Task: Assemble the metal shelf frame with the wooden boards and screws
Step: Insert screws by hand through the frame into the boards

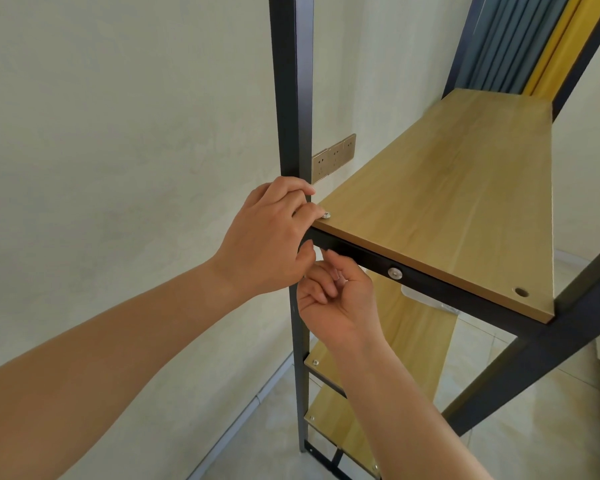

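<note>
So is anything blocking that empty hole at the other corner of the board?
No, nothing visible covers it. The hole sits open on the board, with bare wood around it. Both hands are busy at the other corner, the left hand by a screw, the right hand underneath.

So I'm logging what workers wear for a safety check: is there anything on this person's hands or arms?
Nothing that shows. The left hand and right hand are bare: no gloves, rings, watch or bands visible. Both forearms are uncovered up to the picture's edge, so no sleeve shows. Nails look short and unpainted.
</note>
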